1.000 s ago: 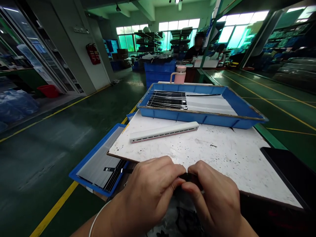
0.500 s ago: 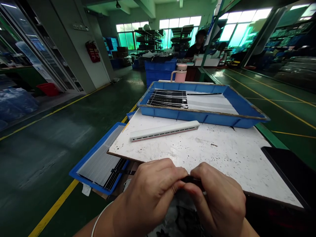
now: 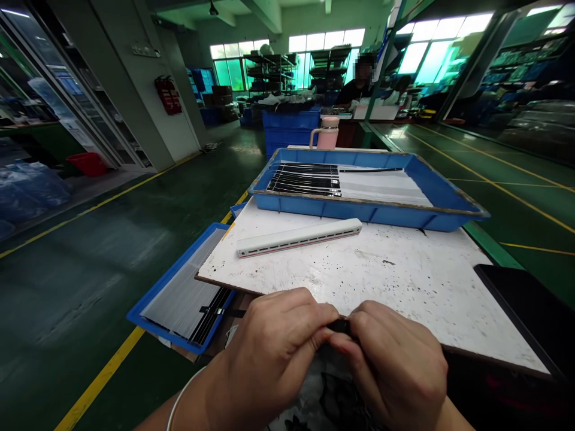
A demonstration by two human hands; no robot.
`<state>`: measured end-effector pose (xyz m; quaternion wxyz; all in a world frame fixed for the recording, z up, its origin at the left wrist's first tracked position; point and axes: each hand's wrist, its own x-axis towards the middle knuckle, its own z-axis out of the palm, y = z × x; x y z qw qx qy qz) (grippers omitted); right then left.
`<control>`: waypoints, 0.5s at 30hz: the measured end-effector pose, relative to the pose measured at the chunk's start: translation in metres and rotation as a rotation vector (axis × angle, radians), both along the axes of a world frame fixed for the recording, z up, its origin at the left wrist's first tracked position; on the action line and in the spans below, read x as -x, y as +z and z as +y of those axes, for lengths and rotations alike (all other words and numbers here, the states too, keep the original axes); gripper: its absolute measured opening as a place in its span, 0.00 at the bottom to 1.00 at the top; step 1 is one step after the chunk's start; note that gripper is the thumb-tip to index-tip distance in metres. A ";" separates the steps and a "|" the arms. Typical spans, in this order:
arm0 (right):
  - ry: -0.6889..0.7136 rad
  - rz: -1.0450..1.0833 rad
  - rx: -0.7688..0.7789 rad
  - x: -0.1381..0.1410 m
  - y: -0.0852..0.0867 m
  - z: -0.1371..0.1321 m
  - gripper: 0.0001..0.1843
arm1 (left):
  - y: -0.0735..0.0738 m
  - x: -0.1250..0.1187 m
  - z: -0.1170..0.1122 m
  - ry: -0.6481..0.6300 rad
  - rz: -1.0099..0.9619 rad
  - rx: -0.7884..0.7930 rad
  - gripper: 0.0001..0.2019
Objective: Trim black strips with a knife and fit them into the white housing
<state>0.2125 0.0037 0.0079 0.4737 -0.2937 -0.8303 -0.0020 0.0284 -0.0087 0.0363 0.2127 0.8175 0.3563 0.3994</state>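
Note:
Close together at the table's near edge, my left hand (image 3: 281,344) and my right hand (image 3: 399,359) are both closed, pinching a thin black strip (image 3: 340,325). A short dark piece of it shows between the fingertips; the rest is covered by them. On the left, a black length with a small shiny part sticks out past my left hand, over the lower tray, and looks like the same strip. A long white bar-shaped piece (image 3: 299,237) with a row of dark slots lies slanted on the white table (image 3: 359,269), beyond my hands.
A blue tray (image 3: 377,216) on the table holds black strips and white sheets. Lower left is another blue tray (image 3: 135,315) of similar strips. A pink mug (image 3: 327,136) stands behind, a black flat object (image 3: 525,317) at right. Another person (image 3: 359,87) sits farther back.
My right hand has shifted and turned slightly around the strip. At the strip's left end a shiny part now shows. My left hand stays nearly in place.

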 end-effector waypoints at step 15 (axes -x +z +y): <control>0.007 0.022 0.014 0.000 -0.002 0.002 0.10 | -0.001 -0.003 0.000 0.001 -0.028 -0.019 0.09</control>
